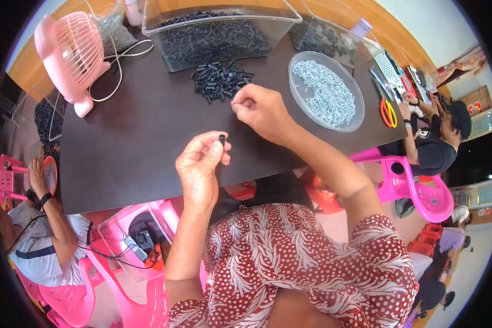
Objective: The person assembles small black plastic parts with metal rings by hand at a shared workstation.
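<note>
Between the thumb and fingers of my left hand (199,161) a small black plastic cylinder (222,140) stands upright, its round top showing. My right hand (263,112) is up and to the right of it, fingers curled into a pinch; whatever they hold, if anything, is hidden. Just beyond the right hand lies a loose pile of black plastic parts (218,81) on the dark table (131,158). To the right, a round clear plastic tray (296,101) holds many small silvery screws (328,95).
A clear bin (172,64) full of black parts stands at the back, with another clear bin (311,41) beside it. A pink fan (74,57) with a white cord is at far left. Orange-handled scissors (388,113) lie at right. Other people sit at both sides.
</note>
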A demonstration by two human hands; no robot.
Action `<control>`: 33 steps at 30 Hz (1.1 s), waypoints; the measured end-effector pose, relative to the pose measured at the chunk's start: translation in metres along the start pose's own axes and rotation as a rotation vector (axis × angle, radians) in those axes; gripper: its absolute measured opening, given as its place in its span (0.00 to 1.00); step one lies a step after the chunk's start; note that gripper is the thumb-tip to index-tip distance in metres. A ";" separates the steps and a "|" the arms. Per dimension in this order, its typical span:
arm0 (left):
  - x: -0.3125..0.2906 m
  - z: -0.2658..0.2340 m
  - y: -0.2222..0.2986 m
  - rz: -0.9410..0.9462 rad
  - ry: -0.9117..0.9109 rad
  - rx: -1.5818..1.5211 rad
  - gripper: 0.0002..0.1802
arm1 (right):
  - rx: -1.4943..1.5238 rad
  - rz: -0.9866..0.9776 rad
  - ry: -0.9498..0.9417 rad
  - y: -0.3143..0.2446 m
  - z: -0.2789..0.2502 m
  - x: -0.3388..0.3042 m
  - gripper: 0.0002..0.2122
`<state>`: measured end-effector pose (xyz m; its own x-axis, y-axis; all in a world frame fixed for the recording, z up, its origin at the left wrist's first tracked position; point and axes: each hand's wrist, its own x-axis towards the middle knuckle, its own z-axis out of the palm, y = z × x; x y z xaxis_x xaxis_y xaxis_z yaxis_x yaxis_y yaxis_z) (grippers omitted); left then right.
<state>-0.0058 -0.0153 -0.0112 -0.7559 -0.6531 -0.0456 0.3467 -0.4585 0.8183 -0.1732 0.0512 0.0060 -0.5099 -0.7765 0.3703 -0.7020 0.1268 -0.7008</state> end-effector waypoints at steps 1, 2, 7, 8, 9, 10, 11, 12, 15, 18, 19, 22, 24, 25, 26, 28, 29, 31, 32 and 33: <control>0.001 0.000 -0.001 -0.001 0.013 -0.002 0.11 | 0.179 0.110 -0.090 -0.008 -0.009 -0.003 0.05; 0.001 0.001 -0.001 -0.002 0.024 -0.003 0.11 | 0.179 0.113 -0.089 -0.014 -0.016 -0.005 0.05; 0.001 0.002 0.001 -0.018 0.017 -0.016 0.08 | 0.660 0.404 -0.253 -0.035 -0.031 -0.012 0.05; 0.001 0.002 0.000 -0.015 0.018 -0.009 0.08 | 0.679 0.390 -0.280 -0.035 -0.032 -0.013 0.05; 0.001 0.003 0.000 -0.016 0.020 -0.005 0.08 | 0.683 0.391 -0.280 -0.036 -0.031 -0.014 0.05; 0.001 0.004 0.000 -0.011 0.022 -0.006 0.08 | 0.672 0.324 -0.289 -0.037 -0.030 -0.015 0.05; 0.000 0.004 0.000 -0.005 0.025 -0.007 0.08 | 0.661 0.256 -0.299 -0.038 -0.029 -0.016 0.06; -0.001 0.005 0.001 -0.006 0.027 -0.003 0.08 | 0.665 0.256 -0.300 -0.038 -0.028 -0.016 0.06; -0.003 0.006 0.000 0.008 0.021 -0.002 0.08 | 0.662 0.118 -0.350 -0.036 -0.026 -0.019 0.06; -0.006 0.007 0.000 0.015 0.017 0.030 0.08 | 0.544 0.088 -0.325 -0.037 -0.028 -0.021 0.05; -0.006 0.008 0.000 0.024 0.017 0.047 0.08 | 0.483 0.077 -0.328 -0.037 -0.029 -0.020 0.05; -0.008 0.008 0.000 0.034 0.012 0.069 0.09 | 0.420 0.110 -0.341 -0.043 -0.032 -0.020 0.04; -0.010 0.008 0.000 0.035 0.007 0.074 0.09 | 0.418 0.154 -0.352 -0.043 -0.032 -0.020 0.04; -0.011 0.009 0.000 0.038 0.019 0.104 0.09 | 0.402 0.145 -0.344 -0.043 -0.032 -0.019 0.04; -0.012 0.010 0.001 0.042 0.031 0.133 0.09 | 0.386 0.136 -0.338 -0.044 -0.032 -0.019 0.04; -0.014 0.010 0.002 0.060 0.037 0.161 0.09 | 0.379 0.119 -0.338 -0.045 -0.031 -0.019 0.04; -0.014 0.010 0.002 0.076 0.042 0.189 0.09 | 0.373 0.103 -0.338 -0.045 -0.031 -0.019 0.04; -0.016 0.013 0.003 0.089 0.071 0.194 0.09 | 0.331 0.095 -0.352 -0.049 -0.032 -0.018 0.04; -0.016 0.014 0.003 0.099 0.097 0.199 0.08 | 0.288 0.089 -0.361 -0.050 -0.033 -0.017 0.04; -0.016 0.014 0.002 0.098 0.097 0.198 0.08 | 0.287 0.090 -0.362 -0.049 -0.032 -0.018 0.04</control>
<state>-0.0002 0.0026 -0.0007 -0.6638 -0.7478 -0.0073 0.2933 -0.2693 0.9173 -0.1455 0.0785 0.0535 -0.3202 -0.9420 0.1000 -0.4711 0.0668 -0.8795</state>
